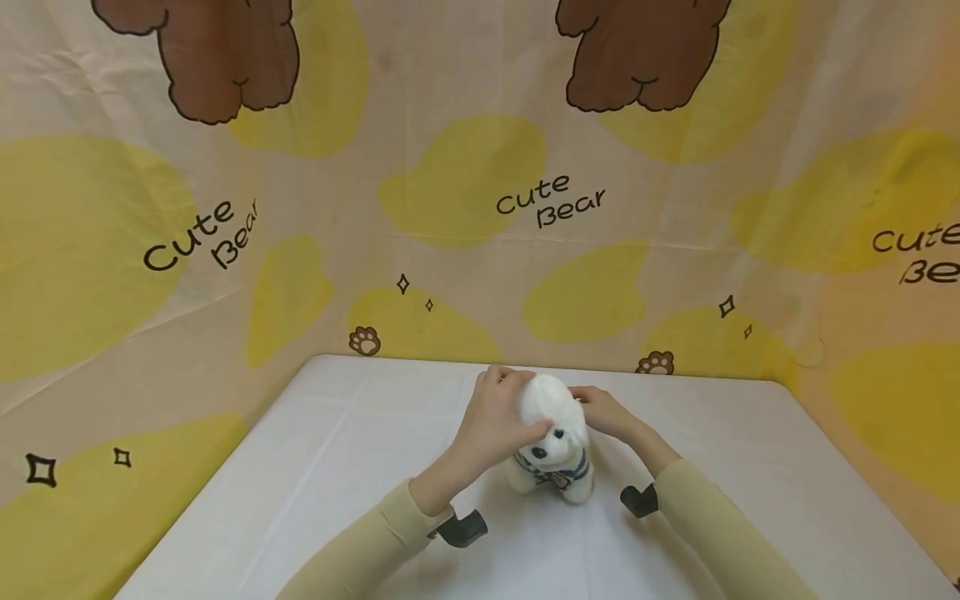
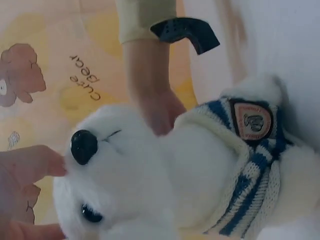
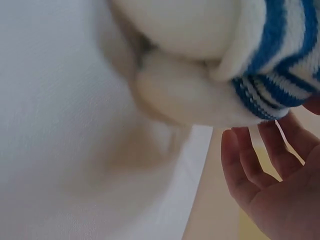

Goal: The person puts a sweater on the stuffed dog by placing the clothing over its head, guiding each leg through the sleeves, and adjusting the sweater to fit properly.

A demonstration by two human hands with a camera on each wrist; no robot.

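Observation:
A white plush dog [image 1: 555, 408] with black eyes and nose stands on the white table, wearing a blue-and-white striped knit sweater [image 2: 250, 175] with a round-faced badge. My left hand [image 1: 495, 421] grips its head from the left, thumb across the face beside an eye; in the left wrist view its fingertips press the fur. Behind the dog on the right, my right hand [image 1: 603, 412] reaches to the neck and back. The right wrist view shows that hand's bent fingers [image 3: 242, 160] at the sweater's edge, with the thumb partly cut off by the frame.
The table [image 1: 337, 467] has a white cover. A cloth backdrop [image 1: 442, 183] printed with bears and lettering stands behind and at the sides. Black curved mounts [image 1: 462, 529] stick out from both sleeve cuffs near the wrists.

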